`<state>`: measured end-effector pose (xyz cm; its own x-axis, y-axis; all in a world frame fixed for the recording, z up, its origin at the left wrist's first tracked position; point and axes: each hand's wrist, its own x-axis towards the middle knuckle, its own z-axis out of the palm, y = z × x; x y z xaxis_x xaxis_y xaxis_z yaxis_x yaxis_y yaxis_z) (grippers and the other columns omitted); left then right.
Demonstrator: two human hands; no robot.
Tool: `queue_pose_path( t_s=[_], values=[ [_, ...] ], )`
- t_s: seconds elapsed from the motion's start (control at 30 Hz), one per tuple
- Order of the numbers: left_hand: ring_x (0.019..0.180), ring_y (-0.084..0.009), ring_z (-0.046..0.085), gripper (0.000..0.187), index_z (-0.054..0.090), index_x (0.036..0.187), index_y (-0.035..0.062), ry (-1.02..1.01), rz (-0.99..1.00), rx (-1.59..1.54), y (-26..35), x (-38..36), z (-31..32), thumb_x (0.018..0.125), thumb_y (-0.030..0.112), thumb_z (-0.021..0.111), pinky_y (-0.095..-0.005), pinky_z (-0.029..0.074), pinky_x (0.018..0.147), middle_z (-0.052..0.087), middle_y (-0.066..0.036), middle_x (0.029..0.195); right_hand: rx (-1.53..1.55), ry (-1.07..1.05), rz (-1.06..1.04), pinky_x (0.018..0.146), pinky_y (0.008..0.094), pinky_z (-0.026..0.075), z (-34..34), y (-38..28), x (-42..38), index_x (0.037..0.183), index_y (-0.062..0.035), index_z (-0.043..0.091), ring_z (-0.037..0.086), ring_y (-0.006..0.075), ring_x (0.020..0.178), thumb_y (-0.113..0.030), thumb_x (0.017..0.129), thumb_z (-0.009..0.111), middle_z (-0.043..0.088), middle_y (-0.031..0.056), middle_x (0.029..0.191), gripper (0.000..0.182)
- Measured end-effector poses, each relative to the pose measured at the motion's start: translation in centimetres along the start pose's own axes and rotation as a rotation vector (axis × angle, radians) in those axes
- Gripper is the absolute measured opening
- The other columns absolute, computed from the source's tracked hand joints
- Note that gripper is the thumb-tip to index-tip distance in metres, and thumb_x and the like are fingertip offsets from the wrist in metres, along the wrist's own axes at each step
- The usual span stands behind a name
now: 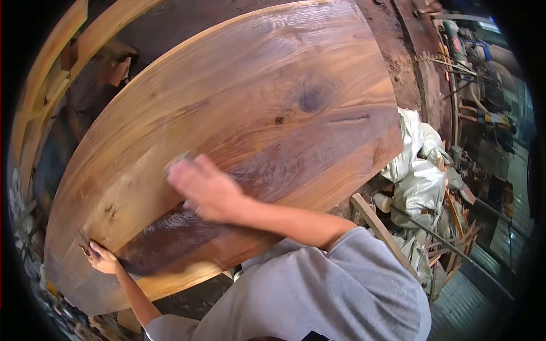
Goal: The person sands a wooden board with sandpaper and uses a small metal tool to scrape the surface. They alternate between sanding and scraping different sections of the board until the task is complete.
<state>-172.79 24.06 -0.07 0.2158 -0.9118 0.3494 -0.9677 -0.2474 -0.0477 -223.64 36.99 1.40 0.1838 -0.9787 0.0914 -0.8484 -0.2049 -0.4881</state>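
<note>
A large wooden slab [250,113] with a curved far edge, dark knots and a glossy, wet-looking surface fills the middle of the view. Over its left-centre part lies my right hand [207,190], blurred, pressing a small greyish object [179,162] against the wood with its fingers; what that object is I cannot make out. My left hand [104,259] is at the slab's lower left, its fingers closed around a small dark tool [86,250] with a thin pointed end, resting on the surface.
Silvery-white sacks [420,187] are heaped right of the slab, beside a wooden post [384,233] and scrap wood [455,256]. Curved timber pieces [48,85] stand at the upper left. Power tools and cables [483,54] lie at the upper right.
</note>
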Motion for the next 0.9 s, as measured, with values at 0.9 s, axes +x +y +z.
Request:
queue_pose_path(
  t_s=[0.9],
  values=[
    [0.118, -0.0246, 0.062, 0.030, 0.075, 0.124, -0.0020, 0.221, 0.288, -0.245, 0.2, -0.1, -0.8, 0.099, 0.012, 0.067, -0.0355, 0.046, 0.098, 0.071, -0.009, 0.132, -0.348, -0.105, 0.132, 0.128, 0.0551, 0.012, 0.3, -1.9, 8.9, 0.162, -0.0045, 0.031, 0.023, 0.0422, 0.157, -0.037, 0.100, 0.058, 0.031, 0.0239, 0.167, 0.076]
  ],
)
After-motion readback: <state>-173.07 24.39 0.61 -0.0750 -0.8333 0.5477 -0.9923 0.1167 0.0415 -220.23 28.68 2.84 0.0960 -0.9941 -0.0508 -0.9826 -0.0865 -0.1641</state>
